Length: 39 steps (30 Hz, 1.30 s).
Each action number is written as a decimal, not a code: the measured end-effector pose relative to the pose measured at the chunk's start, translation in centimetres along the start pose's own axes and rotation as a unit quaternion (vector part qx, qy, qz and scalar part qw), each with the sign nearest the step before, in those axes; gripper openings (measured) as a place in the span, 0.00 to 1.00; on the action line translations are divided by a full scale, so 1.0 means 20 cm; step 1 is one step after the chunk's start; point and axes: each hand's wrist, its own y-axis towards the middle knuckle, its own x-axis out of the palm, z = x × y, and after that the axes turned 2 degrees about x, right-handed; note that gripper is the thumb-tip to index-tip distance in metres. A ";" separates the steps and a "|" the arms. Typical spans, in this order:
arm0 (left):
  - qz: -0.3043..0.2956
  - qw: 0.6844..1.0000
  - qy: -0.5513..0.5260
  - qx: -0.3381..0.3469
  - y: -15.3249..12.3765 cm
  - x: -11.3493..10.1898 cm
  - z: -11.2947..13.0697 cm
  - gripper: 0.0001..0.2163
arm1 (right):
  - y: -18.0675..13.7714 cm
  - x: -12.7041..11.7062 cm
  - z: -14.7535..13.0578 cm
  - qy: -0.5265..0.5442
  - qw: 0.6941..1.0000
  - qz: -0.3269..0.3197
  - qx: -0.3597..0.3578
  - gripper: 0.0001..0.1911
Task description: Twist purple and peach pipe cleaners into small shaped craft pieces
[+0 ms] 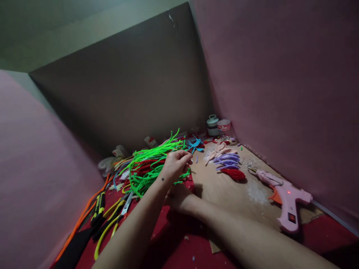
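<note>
My left hand (178, 163) is raised over the pile with thumb and fingers pinched together; whatever they hold, if anything, is too small to make out. Just below it and nearer to me is my right hand (179, 198), its fingers largely hidden behind my left wrist. Beside and behind both hands spreads a heap of bright green pipe cleaners (153, 151), with red pipe cleaners (146, 167) among them. Short green ends stick out just beneath my left hand. A blue bent pipe-cleaner shape (195, 144) lies beyond my fingertips.
On a tan board (218, 198) to the right lie peach loops (221, 149), purple pieces (227, 161) and a red bundle (233, 174). A pink glue gun (290, 194) shows a lit red light. Scissors (126, 204), yellow-handled pliers (112, 211) and a cutter (98, 205) lie left.
</note>
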 end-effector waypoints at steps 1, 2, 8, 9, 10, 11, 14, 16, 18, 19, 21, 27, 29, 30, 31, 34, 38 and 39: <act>0.017 1.000 -0.014 0.014 -0.06 -0.05 0.00 0.10 | -0.02 0.01 0.01 -0.010 1.000 -0.004 -0.007 0.10; 0.047 0.998 -0.021 0.025 -0.11 -0.10 0.00 0.10 | -0.04 0.02 0.02 -0.016 1.000 -0.010 -0.016 0.11; 0.178 0.981 -0.065 0.030 -0.30 -0.45 -0.19 0.10 | -0.11 0.07 0.02 -0.078 0.986 -0.048 -0.137 0.14; 0.202 0.977 -0.068 0.018 -0.32 -0.50 -0.24 0.10 | -0.11 0.07 0.03 -0.089 0.985 -0.053 -0.139 0.16; 0.225 0.972 -0.070 0.005 -0.33 -0.53 -0.29 0.11 | -0.11 0.08 0.03 -0.095 0.985 -0.055 -0.135 0.17; 0.244 0.967 -0.068 -0.007 -0.34 -0.56 -0.34 0.11 | -0.11 0.08 0.03 -0.095 0.985 -0.059 -0.130 0.17; 0.250 0.968 0.015 -0.027 -0.37 -0.61 -0.47 0.10 | -0.11 0.09 0.05 -0.101 0.986 -0.062 -0.121 0.19; 0.172 0.973 0.154 -0.024 -0.38 -0.61 -0.51 0.10 | -0.11 0.09 0.05 -0.106 0.986 -0.058 -0.116 0.19; 0.081 0.960 0.267 -0.016 -0.38 -0.59 -0.54 0.08 | -0.12 0.09 0.06 -0.110 0.985 -0.062 -0.114 0.19; 0.051 0.953 0.299 -0.013 -0.37 -0.57 -0.55 0.07 | -0.12 0.09 0.06 -0.112 0.985 -0.062 -0.114 0.19; 0.023 0.938 0.346 -0.014 -0.36 -0.52 -0.56 0.05 | -0.12 0.10 0.06 -0.120 0.984 -0.060 -0.117 0.18; -0.021 0.907 0.421 -0.010 -0.38 -0.46 -0.57 0.08 | -0.11 0.09 0.05 -0.121 0.987 -0.006 -0.109 0.13; -0.037 0.904 0.426 -0.001 -0.40 -0.48 -0.55 0.07 | -0.10 0.08 0.04 -0.119 0.986 0.005 -0.118 0.11; -0.043 0.905 0.423 0.007 -0.41 -0.50 -0.53 0.07 | -0.10 0.08 0.04 -0.116 0.985 0.009 -0.130 0.10; -0.051 0.909 0.414 0.017 -0.42 -0.52 -0.51 0.07 | -0.10 0.08 0.04 -0.112 0.983 0.014 -0.143 0.09; -0.074 0.927 0.362 0.057 -0.45 -0.57 -0.43 0.07 | -0.10 0.08 0.05 -0.092 0.982 0.042 -0.160 0.07; -0.081 0.940 0.323 0.077 -0.49 -0.61 -0.37 0.06 | -0.08 0.08 0.08 -0.039 0.985 0.096 -0.140 0.13; -0.087 0.941 0.319 0.073 -0.50 -0.63 -0.37 0.05 | -0.07 0.08 0.08 -0.023 0.985 0.115 -0.127 0.15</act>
